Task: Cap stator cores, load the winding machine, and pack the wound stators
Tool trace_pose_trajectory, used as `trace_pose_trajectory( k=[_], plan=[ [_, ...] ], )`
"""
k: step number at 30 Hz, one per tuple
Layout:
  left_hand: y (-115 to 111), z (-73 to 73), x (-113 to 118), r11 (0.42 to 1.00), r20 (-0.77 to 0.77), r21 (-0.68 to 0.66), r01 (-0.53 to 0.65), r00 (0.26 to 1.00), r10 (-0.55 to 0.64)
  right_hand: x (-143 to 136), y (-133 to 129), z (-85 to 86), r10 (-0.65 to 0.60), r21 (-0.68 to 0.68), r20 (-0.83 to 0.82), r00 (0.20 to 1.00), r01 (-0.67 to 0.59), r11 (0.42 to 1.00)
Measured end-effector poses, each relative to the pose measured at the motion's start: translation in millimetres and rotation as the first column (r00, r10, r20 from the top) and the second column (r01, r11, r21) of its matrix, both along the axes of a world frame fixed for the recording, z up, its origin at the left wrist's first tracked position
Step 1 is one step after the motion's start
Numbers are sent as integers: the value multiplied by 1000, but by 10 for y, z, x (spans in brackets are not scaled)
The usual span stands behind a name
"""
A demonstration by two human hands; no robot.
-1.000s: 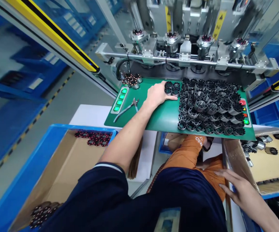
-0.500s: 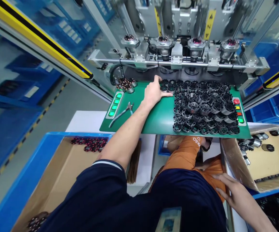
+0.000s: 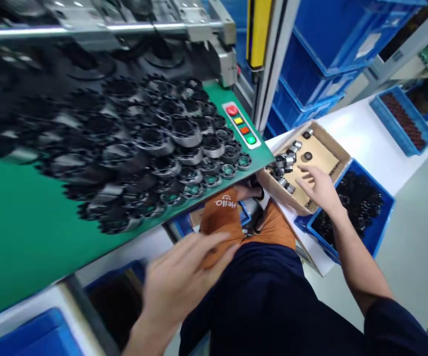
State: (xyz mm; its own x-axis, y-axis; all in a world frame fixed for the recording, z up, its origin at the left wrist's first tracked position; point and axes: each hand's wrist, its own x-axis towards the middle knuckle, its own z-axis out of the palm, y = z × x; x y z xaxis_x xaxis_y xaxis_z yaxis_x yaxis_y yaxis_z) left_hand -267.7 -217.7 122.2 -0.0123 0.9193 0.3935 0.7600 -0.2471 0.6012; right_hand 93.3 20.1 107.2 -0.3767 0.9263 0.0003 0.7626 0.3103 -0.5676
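My left hand (image 3: 182,274) hangs in front of the green worktop, above my lap. It is slightly blurred, its fingers stretched out and nothing in them. My right hand (image 3: 319,189) hovers over the near right side of a cardboard box (image 3: 290,203), fingers spread and holding nothing. Inside the box lie several loose metal rings with black toothed ends (image 3: 281,162), and one stands apart (image 3: 306,156). Many similar black-and-silver rings (image 3: 150,141) are stacked on the green worktop (image 3: 24,217).
A button panel (image 3: 241,124) is set in the worktop's right end, near a yellow-and-black post (image 3: 259,34). A blue bin of black parts (image 3: 379,237) stands beside the box. Blue crates (image 3: 310,74) are piled behind. Another blue tray (image 3: 427,131) sits on the white table (image 3: 358,126).
The view has swung right. My left hand has left the rings on the worktop and come back toward my body. My right hand has risen from beside my leg to over the cardboard box.
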Motion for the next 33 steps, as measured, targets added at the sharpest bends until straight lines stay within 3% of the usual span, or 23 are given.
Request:
trace_pose_trajectory(
  k=[1,3,6,10,14,18,21,24,29,33],
  plan=[
    [244,-17,336,994,-2,23,109,994,-109,-58,138,-102,-31,25,-18,999,31,999],
    [787,-32,879,981,0,-63,183,983,-184,-192,379,-285,-43,50,-45,998,45,998],
    [1491,-27,1361,947,-157,-305,102,975,-155,-312,592,-456,-19,58,-70,997,24,998],
    [1979,-50,1668,887,-421,-453,-85,898,-128,-285,605,-588,-56,69,-111,992,64,996],
    [2130,-136,1753,841,-482,-519,-151,865,-142,-339,552,-691,-102,79,-146,984,115,990],
    [2092,-110,1694,839,-487,-522,-154,861,-145,-324,481,-624,-130,80,-142,981,142,987],
    [2036,-21,1695,852,-410,-512,-106,902,-134,-93,342,-501,-183,113,9,983,181,977],
    [2105,-11,1822,863,-304,-505,34,928,-215,201,223,-440,-179,104,192,965,161,981],
    [2358,-251,2081,802,-285,-573,169,877,-388,505,106,-422,-44,20,202,978,41,999],
    [2305,-375,2027,852,-329,-509,125,886,-326,589,51,-380,-65,52,148,987,58,997]
  ],
)
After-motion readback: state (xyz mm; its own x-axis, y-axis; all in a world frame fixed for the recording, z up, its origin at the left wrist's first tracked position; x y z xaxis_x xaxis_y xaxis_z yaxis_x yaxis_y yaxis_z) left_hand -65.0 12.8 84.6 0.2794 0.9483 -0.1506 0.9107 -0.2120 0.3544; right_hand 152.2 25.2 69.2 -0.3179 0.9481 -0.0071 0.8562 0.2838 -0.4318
